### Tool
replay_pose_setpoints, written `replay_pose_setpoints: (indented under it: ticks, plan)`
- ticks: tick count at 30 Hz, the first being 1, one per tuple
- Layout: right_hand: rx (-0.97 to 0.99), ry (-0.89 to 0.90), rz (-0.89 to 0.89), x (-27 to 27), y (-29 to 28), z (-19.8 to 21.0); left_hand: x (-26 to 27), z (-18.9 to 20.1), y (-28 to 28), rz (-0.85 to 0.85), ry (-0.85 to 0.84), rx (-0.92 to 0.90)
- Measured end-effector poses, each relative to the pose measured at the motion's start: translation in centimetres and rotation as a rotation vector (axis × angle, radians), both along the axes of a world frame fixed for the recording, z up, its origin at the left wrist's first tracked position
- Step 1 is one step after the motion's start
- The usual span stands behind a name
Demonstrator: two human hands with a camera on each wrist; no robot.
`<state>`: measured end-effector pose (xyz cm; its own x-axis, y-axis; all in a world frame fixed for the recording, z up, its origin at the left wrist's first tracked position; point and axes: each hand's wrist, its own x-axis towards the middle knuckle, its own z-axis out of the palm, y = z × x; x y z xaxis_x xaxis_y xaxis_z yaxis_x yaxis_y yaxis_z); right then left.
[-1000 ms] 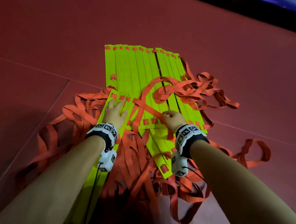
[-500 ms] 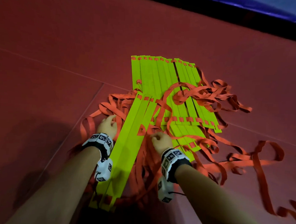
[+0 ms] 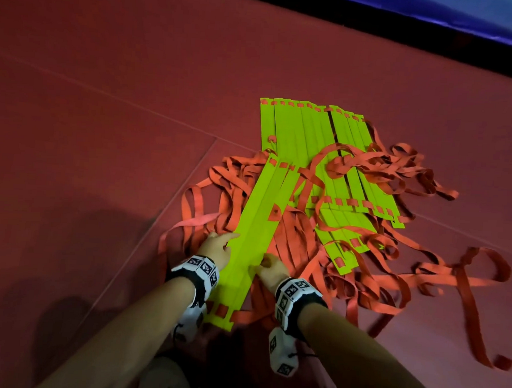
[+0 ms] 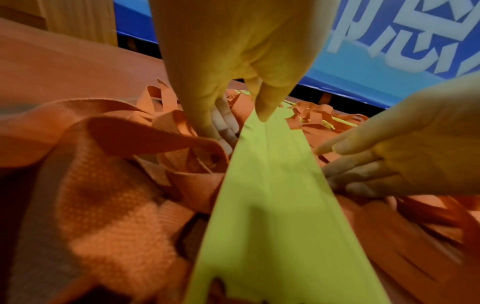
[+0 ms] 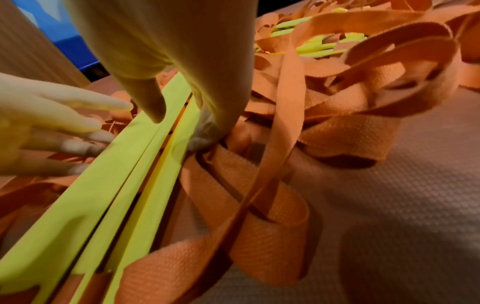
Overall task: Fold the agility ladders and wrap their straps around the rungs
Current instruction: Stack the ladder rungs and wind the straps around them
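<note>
The agility ladders lie on the red floor, with flat green rungs and long orange straps in a big messy pile. One small stack of rungs lies nearest the person, and it is the landmark here. It points away from the person, toward a bigger bunch of rungs spread side by side at its far end. To the right of the stack, a few more rungs poke out from under the straps.

The left hand sits at the left edge of the stack. In the left wrist view its thumb rests on top of the green rungs and its fingers go down beside the edge into the straps, so its grip pinches the stack from the left side. The right hand sits at the right edge of the stack, just across from the left hand. In the right wrist view its thumb presses on top of the rungs and its fingers curl down along the right edge, so its grip pinches the stack too.

Straps loop and curl on the floor on both sides of the stack, more on the right. Some lie over the bigger bunch of rungs. A blue wall pad runs along the floor far beyond the stack.
</note>
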<state>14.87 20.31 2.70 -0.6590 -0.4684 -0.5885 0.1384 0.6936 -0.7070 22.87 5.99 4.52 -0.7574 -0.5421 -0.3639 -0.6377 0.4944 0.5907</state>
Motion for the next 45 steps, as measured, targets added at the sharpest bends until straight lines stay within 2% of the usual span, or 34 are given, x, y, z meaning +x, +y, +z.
replay_pose_setpoints:
  ticks: [4,8,13,16,20,24,31,35,39,41,42,43,45]
  plan:
    - [-0.056,-0.029,-0.156,0.0,-0.7,-0.8,0.1,-1.0,-0.7,-0.048,-0.069,0.071]
    - [-0.037,-0.068,-0.115,-0.3,-1.1,-3.7,-0.1,-1.9,-0.7,-0.062,-0.058,0.171]
    - [-0.05,-0.079,-0.129,-1.0,-1.2,-2.7,-1.1,-2.0,-0.2,0.009,0.031,0.281]
    - [-0.087,-0.074,-0.207,-1.9,-1.1,0.5,-2.2,-0.7,0.6,0.114,0.141,0.384]
    - [-0.127,-0.042,-0.227,-4.6,-0.9,5.4,-4.4,2.4,1.2,0.262,0.294,0.575]
    - [-0.226,-0.002,-0.219,-7.3,-0.8,11.4,-7.0,8.6,1.1,0.261,0.393,0.711]
    - [-0.301,0.188,-0.222,-11.8,1.4,23.7,-10.6,21.9,1.0,0.076,0.462,0.713]
    - [-0.365,0.226,-0.17,-13.2,3.1,28.7,-12.2,27.6,2.4,0.096,0.487,0.596]
    - [-0.415,0.256,-0.183,-13.4,4.0,31.0,-13.6,29.9,4.2,0.214,0.534,0.684]
    - [-0.442,0.251,-0.189,-12.8,4.1,31.5,-14.9,28.6,4.1,0.295,0.582,0.816]
    - [-0.454,0.254,-0.181,-12.4,4.1,31.7,-16.2,26.8,3.2,0.309,0.592,0.865]
    - [-0.461,0.264,-0.163,-12.1,4.0,31.9,-16.0,26.8,3.6,0.298,0.586,0.893]
    - [-0.497,0.303,-0.115,-11.4,3.9,32.2,-14.6,28.7,4.6,0.288,0.621,0.887]
